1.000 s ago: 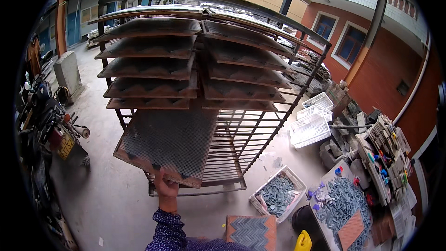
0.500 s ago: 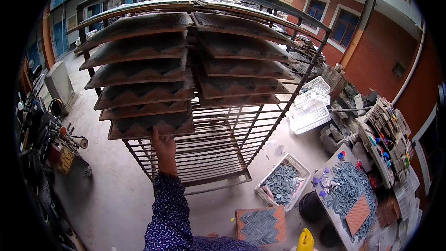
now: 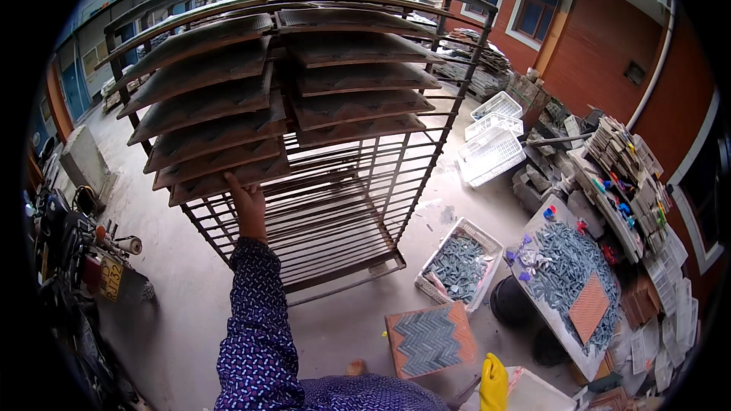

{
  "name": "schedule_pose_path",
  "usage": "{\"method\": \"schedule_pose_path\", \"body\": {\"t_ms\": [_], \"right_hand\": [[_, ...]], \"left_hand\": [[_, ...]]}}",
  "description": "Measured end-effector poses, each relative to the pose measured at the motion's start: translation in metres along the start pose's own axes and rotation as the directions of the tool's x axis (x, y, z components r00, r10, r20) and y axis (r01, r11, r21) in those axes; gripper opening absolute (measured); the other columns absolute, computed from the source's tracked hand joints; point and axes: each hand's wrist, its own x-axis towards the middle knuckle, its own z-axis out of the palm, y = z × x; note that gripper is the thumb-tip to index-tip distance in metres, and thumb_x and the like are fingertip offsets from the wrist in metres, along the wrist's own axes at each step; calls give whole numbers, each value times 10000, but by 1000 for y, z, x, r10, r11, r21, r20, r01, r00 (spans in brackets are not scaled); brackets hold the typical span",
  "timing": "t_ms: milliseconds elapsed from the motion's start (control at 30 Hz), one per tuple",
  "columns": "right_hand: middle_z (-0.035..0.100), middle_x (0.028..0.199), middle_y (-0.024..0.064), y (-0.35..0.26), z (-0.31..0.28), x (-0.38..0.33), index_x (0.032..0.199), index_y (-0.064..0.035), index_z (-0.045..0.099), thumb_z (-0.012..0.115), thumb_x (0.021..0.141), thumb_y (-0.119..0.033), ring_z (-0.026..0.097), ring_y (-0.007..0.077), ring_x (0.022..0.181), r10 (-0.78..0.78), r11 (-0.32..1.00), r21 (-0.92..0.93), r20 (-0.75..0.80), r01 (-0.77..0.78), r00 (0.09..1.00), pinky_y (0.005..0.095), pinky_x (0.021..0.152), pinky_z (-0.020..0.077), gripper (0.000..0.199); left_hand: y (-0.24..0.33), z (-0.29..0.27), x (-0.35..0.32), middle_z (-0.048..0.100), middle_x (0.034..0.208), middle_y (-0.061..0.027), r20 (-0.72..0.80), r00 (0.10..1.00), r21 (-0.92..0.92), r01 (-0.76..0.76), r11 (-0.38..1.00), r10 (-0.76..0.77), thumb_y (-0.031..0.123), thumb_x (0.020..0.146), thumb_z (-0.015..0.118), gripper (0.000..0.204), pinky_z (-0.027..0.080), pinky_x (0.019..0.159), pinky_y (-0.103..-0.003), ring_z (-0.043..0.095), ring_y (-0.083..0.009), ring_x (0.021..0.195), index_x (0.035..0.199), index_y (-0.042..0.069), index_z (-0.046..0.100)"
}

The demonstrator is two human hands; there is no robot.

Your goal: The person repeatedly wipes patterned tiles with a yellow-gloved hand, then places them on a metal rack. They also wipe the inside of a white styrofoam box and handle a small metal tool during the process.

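Observation:
My left hand [image 3: 247, 206], in a dark purple patterned sleeve, grips the front edge of the lowest board [image 3: 221, 186] in the left column of a metal rack [image 3: 394, 255]. One finger lies over the edge; the other fingers are partly hidden. This board is reddish-brown and dark on top, resting in line below several similar boards [image 3: 213, 110]. A second stack of boards [image 3: 358, 76] fills the upper right side of the rack. My right hand is not visible. A yellow rubber glove [image 3: 493, 384] shows at the lower edge, next to a white container [image 3: 533, 392].
A red board with grey herringbone tiles [image 3: 428, 341] lies low in front. Right of it are a white basket of grey tile strips [image 3: 459, 262] and a table heaped with strips [image 3: 567, 259]. White crates [image 3: 491, 154] stand behind; motorcycles [image 3: 84, 281] are at left.
My left hand has moved with the lowest left board further into the rack, closer beneath the board above. The whole view has shifted, with the rack now further left.

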Motion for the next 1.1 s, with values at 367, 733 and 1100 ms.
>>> {"method": "schedule_pose_path", "body": {"t_ms": [367,733,1100], "right_hand": [[602,1028,204,131,-78,-140,1086,35,554,487,888,-189,565,317,972,238,971,90,-212,-224,948,320,837,431,307],[572,1115,204,205,-185,-330,1102,41,546,477,904,-194,528,337,1047,675,735,268,-371,-623,637,334,899,407,315],[589,1087,192,219,-241,-364,1072,76,547,448,919,-160,545,299,1035,752,609,427,-580,-668,315,328,910,398,298]], "left_hand": [[-59,-182,-227,639,942,-21,-423,657,367,754,545,-624,647,870,185,727,296,406,-223,369,-97,480,1140,66,530],[-222,-113,-626,457,685,-4,-402,-103,722,576,-384,-910,422,939,359,375,351,534,-253,409,-132,583,802,94,478],[-317,-98,-870,518,642,-26,-389,-580,921,-219,-323,-716,220,886,395,283,364,435,-227,429,-97,492,894,-12,558]]}}
